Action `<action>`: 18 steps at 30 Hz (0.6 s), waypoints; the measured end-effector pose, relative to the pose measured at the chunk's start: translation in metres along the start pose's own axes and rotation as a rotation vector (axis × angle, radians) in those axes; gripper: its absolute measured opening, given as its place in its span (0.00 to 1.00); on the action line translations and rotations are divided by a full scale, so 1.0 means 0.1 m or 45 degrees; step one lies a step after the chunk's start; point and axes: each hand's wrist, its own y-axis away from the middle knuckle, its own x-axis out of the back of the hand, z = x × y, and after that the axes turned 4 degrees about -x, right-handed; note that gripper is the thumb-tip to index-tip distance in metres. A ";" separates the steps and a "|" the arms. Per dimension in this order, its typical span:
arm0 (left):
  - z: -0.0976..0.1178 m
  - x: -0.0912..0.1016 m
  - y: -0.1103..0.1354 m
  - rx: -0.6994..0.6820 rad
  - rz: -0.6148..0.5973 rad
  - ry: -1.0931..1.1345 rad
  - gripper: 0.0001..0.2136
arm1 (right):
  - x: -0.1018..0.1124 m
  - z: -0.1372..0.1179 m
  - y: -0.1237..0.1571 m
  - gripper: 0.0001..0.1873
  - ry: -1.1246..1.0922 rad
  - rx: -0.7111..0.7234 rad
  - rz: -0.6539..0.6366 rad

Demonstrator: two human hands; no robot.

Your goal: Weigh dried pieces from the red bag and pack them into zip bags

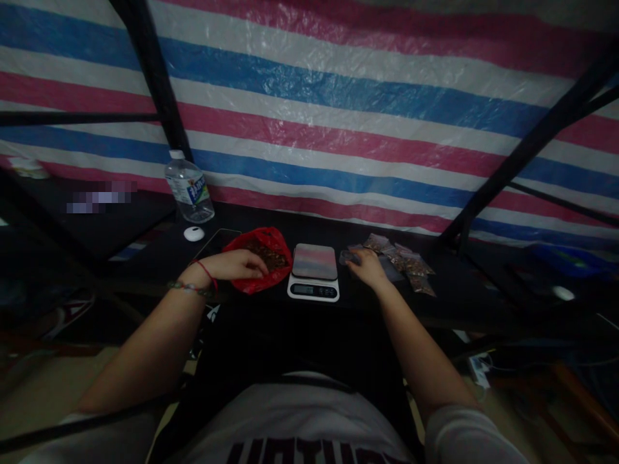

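Note:
My left hand [242,265] reaches over a red plastic bag [235,283]. Its fingers are loosely bent and a little apart, and nothing shows in them. Inside the bag lies a heap of small brown pieces [271,256], too dim to name. A white kitchen scale [314,263] stands between my hands with nothing on its plate; its display is unreadable. On the scale's right, my right hand [368,267] has its fingers closed on a small clear plastic cup [347,257]. Several small clear zip bags [409,261] filled with brown bits lie just beyond that hand.
A large clear plastic bottle [189,190] stands at the back left, with a white computer mouse [194,234] in front of it. Dark metal posts [159,84] frame the black table. Behind hangs a striped plastic sheet [329,129]. A blue tray [570,260] sits far right.

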 end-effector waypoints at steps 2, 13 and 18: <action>-0.04 0.04 0.00 -0.067 0.158 -0.034 0.16 | -0.01 -0.05 -0.01 0.19 -0.013 -0.003 0.028; -0.61 0.42 0.18 0.536 0.812 -0.354 0.29 | 0.03 -0.91 -0.20 0.23 -0.689 0.055 0.089; -0.65 0.31 0.10 0.524 0.702 -0.197 0.25 | -0.11 -1.50 -0.37 0.15 -0.749 0.054 -0.243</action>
